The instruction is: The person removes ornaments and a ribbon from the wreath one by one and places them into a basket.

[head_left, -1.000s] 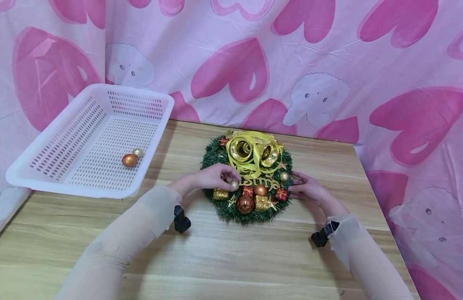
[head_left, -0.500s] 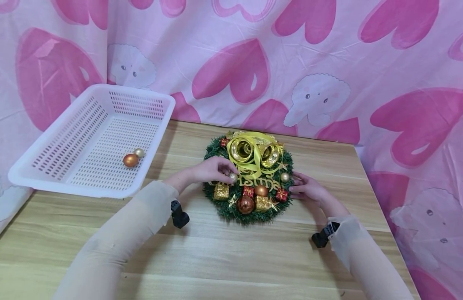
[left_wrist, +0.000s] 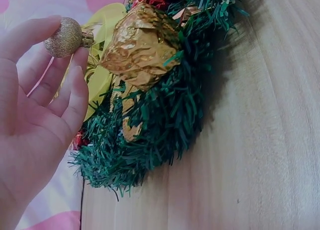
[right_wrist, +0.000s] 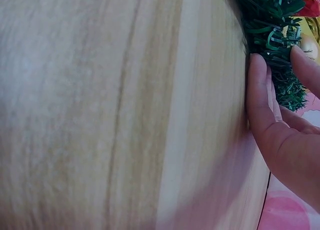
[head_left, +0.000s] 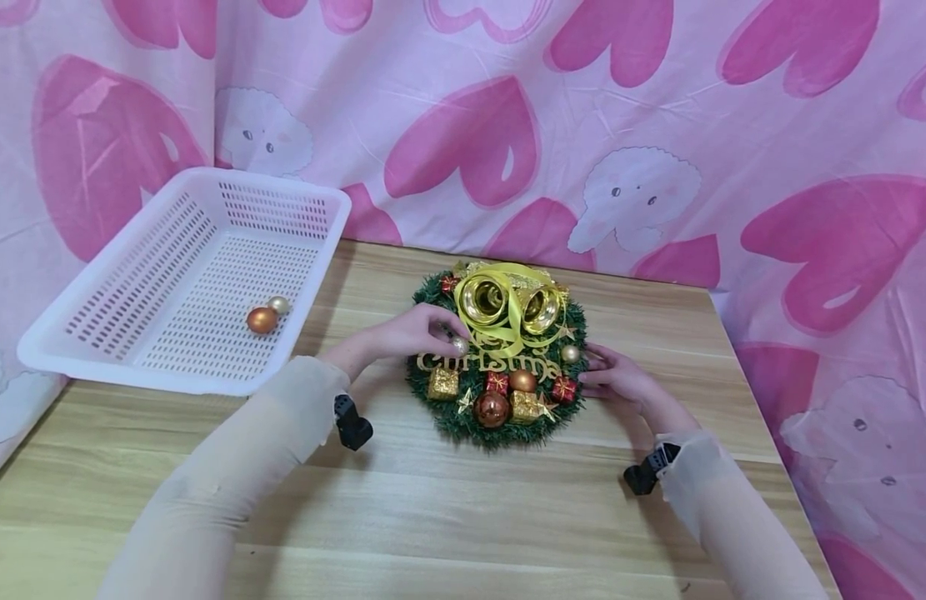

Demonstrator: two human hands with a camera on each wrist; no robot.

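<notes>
A round green wreath (head_left: 447,417) lies on the table, decorated with gold bells (head_left: 483,300), yellow ribbon, gift boxes, baubles and gold lettering. Over its left side, my left hand (head_left: 417,331) pinches a small glittery gold bauble (left_wrist: 64,38) between thumb and fingertips. The bauble's ridged cap points toward the wreath in the left wrist view, close to a gold foil gift box (left_wrist: 142,47). My right hand (head_left: 623,379) rests at the wreath's right edge with its fingers spread. In the right wrist view those fingertips (right_wrist: 257,64) lie against the green tinsel.
A white perforated basket (head_left: 170,385) stands on the left of the wooden table (head_left: 463,517). Inside are an orange bauble (head_left: 262,320) and a small pale gold bauble (head_left: 278,305). A pink heart-print cloth (head_left: 463,150) hangs behind the table.
My left hand has shifted slightly up and left with the gold bauble, uncovering the foil box and more of the lettering. My right hand stays at the wreath's edge.
</notes>
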